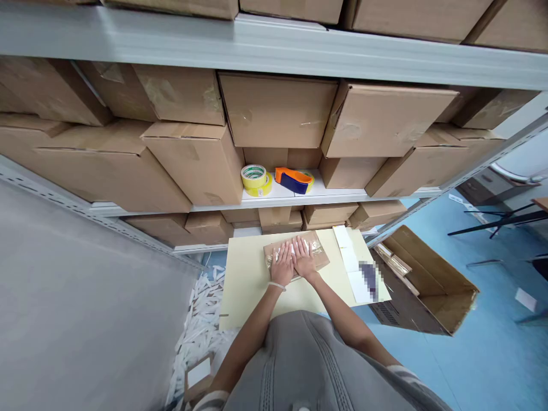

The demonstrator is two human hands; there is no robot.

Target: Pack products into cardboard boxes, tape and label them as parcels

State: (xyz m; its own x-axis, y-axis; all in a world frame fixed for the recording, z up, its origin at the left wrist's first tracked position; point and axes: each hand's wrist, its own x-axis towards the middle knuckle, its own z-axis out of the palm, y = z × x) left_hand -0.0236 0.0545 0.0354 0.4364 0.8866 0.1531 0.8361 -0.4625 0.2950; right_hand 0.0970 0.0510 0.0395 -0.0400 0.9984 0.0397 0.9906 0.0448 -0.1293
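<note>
A flat brown cardboard parcel wrapped in clear tape lies on a pale yellow table. My left hand lies flat on the parcel's left half with fingers stretched out. My right hand lies flat beside it, thumbs nearly touching, fingers pointing away from me. Both hands press down on the parcel and grip nothing.
A strip of white labels lies on the table's right side. On the shelf behind are yellow tape rolls and an orange-blue tape dispenser among stacked cartons. An open carton stands on the floor right; white paper scraps lie left.
</note>
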